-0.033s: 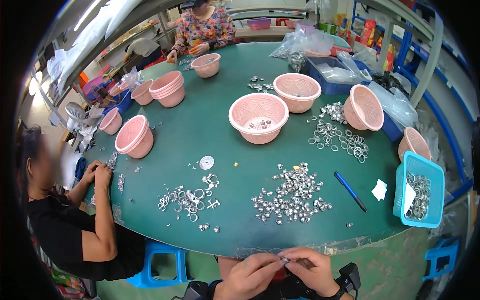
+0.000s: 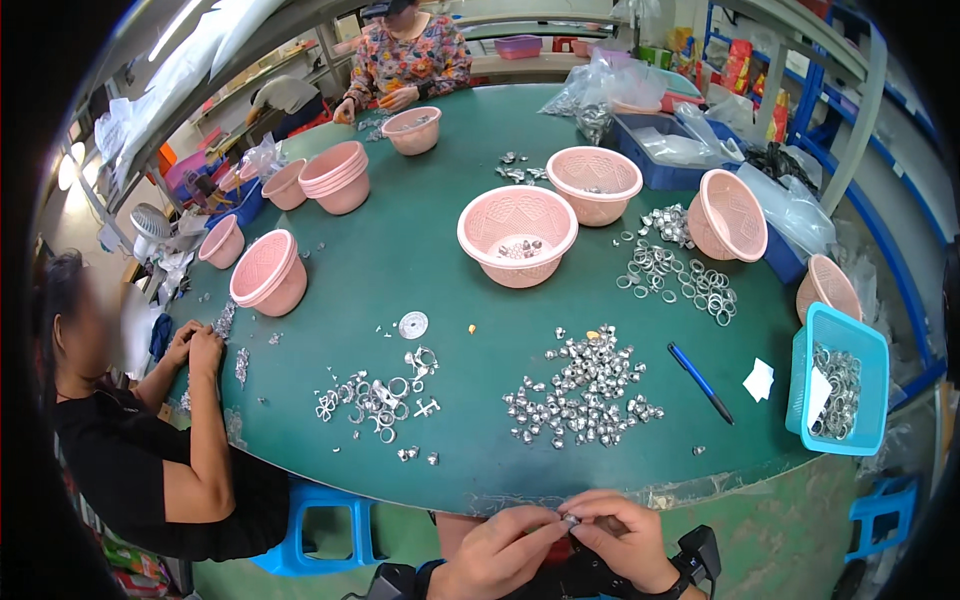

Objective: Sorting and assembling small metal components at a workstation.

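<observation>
Assembly looks far from finished: left hand [image 2: 505, 553] and right hand [image 2: 622, 533] pinch one small metal piece [image 2: 570, 520] together below the surface [image 2: 420, 250] edge, while a large pile of metal parts [image 2: 580, 390] waits unworked.

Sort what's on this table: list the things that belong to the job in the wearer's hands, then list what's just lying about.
In the job:
- left hand and right hand, pinching a small metal piece
- heap of small metal parts
- pile of clips and rings
- pink basket holding a few parts

Lying about:
- blue pen
- white paper scrap
- stacked pink baskets
</observation>
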Demonstrator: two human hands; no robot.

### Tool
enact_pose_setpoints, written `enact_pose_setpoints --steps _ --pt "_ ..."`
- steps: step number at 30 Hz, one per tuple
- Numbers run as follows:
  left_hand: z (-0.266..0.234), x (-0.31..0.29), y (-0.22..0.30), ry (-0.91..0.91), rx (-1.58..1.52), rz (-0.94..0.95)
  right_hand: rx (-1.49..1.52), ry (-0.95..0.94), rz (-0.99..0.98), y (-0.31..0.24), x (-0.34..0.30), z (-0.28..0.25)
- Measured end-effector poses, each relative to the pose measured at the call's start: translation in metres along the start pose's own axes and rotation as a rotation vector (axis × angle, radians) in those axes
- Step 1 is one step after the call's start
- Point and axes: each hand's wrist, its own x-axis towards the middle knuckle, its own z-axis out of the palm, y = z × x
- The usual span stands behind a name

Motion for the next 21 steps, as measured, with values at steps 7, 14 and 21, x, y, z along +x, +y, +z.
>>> enact_pose_setpoints --steps 7,14,21 --pt "-0.003 0.0 0.005 -0.118 -0.228 -0.325 0.265 -0.083 0.225 0.001 -0.002 -0.009" --pt "0.001 -0.009 0.0 -0.131 -0.334 -0.364 0.402 -0.098 0.325 0.007 -0.002 -0.006" --pt "0.0 -0.008 0.001 0.037 -1.018 -0.735 0.726 -0.172 0.456 0.013 -0.001 -0.009"
